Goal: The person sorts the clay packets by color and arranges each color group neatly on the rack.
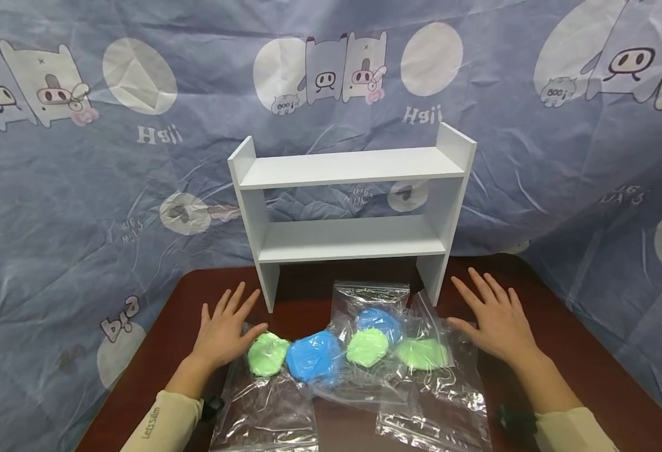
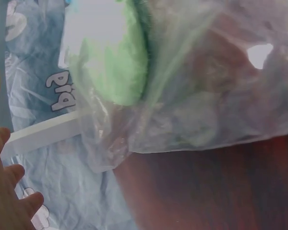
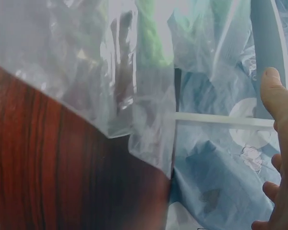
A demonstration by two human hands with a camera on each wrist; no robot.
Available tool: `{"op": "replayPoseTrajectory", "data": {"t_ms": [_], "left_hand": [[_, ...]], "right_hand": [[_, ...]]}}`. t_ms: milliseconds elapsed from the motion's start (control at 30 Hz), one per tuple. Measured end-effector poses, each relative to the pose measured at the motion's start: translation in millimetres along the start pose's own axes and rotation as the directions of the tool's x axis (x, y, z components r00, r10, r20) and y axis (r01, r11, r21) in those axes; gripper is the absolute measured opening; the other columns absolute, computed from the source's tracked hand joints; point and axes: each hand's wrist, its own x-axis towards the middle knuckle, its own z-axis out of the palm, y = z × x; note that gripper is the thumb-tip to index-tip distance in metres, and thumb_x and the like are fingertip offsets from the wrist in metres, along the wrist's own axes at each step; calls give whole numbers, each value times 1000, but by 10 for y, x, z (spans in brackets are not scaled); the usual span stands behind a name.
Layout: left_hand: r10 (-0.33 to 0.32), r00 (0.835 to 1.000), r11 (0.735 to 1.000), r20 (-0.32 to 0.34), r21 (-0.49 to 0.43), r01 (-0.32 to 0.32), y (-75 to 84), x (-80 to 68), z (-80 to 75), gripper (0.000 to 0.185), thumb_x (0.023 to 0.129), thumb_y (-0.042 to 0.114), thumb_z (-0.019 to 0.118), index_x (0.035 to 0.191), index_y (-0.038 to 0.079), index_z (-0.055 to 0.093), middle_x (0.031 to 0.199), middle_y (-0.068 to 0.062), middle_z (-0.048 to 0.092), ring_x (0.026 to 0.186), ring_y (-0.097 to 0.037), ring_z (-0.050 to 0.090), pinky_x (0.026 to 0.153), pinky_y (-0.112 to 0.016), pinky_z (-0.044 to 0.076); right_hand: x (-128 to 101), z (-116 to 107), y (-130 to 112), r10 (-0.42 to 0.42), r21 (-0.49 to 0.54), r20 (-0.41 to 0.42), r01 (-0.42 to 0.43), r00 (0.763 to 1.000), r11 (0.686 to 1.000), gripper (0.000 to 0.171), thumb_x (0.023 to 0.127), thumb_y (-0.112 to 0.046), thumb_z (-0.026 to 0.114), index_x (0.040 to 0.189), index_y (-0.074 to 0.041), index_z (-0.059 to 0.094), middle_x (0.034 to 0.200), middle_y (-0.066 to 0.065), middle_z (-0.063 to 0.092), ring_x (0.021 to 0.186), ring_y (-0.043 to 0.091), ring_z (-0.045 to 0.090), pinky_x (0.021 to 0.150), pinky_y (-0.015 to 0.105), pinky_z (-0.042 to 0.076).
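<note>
Clay lumps in clear zip bags on the brown table (image 1: 563,351), right in front of a white two-shelf rack (image 1: 353,238): three green (image 1: 267,355) and two blue (image 1: 314,358), five total. Left hand (image 1: 225,329) flat, fingers spread, thumb touching the leftmost bag (image 1: 263,408). Right hand (image 1: 497,320) same deal, spread flat, thumb against the rightmost bag (image 1: 438,402). Gripping nothing.

Head view high, facing down at table (image 1: 580,351); wrist views low, close, sharing bags (image 2: 192,96)
</note>
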Motion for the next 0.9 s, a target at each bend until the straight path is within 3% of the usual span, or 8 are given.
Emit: {"op": "replayPoseTrajectory", "data": {"t_ms": [300,567,667,767,900], "left_hand": [[6,997,999,-74,-52,-10,29,168,-97,78,96,62,52,160,32,21,168,-7,19,152,-38,23,112,-76,14],[-24,984,980,-179,-200,-13,41,389,-364,77,99,52,53,161,23,19,166,-11,27,149,-38,31,114,-69,23],[-68,977,954,-202,-301,5,58,478,-490,76,100,53,51,162,27,14,166,-11,26,149,-41,29,114,-66,27],[-116,972,907,-206,-420,19,80,561,-624,75,100,55,48,161,33,10,167,-7,23,151,-40,26,113,-66,28],[-109,963,835,-245,-549,-45,114,693,-804,71,103,48,47,161,34,8,168,-2,19,153,-34,23,115,-66,25]], "right_hand": [[37,-81,-115,-68,6,-56,68,996,998,86,84,-51,73,156,-27,34,165,12,25,148,42,27,114,69,22],[67,-123,-232,-94,21,-59,96,994,995,86,82,-47,76,156,-29,34,166,10,26,149,40,27,110,69,27],[69,-117,-259,-99,28,-58,100,993,995,87,82,-46,77,156,-28,35,165,10,27,149,39,27,110,68,28],[70,-111,-290,-109,41,-65,112,992,993,87,81,-45,78,155,-27,37,164,11,30,148,39,29,109,68,29],[72,-111,-345,-132,70,-77,138,988,988,87,79,-45,79,155,-28,38,162,11,33,145,40,34,108,66,31]]}}
